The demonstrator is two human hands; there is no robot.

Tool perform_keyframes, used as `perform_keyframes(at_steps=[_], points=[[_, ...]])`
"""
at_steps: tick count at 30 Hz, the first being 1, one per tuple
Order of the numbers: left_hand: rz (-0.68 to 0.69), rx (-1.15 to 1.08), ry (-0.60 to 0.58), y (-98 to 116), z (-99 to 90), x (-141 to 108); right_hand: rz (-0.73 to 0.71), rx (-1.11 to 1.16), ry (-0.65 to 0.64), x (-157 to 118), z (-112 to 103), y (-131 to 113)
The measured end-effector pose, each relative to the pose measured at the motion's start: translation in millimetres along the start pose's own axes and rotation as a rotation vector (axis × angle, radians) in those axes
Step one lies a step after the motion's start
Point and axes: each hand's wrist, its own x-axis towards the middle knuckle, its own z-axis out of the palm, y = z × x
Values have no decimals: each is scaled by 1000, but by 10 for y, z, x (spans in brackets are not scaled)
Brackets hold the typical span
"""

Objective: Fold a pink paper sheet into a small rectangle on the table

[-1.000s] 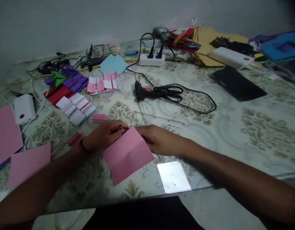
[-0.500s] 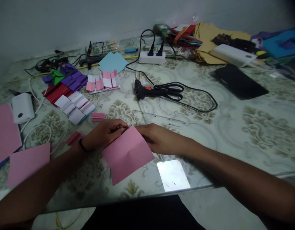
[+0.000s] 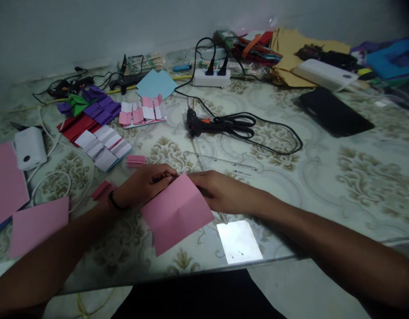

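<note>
Head view: both hands [image 3: 181,184] meet, fingers [image 3: 164,173] curled.

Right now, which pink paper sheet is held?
The rightmost sheet, in left hand and right hand; the far-left sheet and lower-left sheet lie unheld.

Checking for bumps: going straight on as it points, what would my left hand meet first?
Beyond the pink paper at its fingertips, the left hand would probably meet the right hand first, though depth is unclear there.

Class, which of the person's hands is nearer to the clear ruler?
Right. The right hand is just in front of the ruler; the left hand is farther, to its left.
</note>
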Motion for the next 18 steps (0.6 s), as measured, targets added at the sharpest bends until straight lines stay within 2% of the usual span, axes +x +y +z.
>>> perform_keyframes(at_steps=[8,18], points=[[-35,-4,-1,39,-6,-5,0,7,2,3,7,11],[-15,-5,-8,32,0,5,4,-9,6,5,0,-2]])
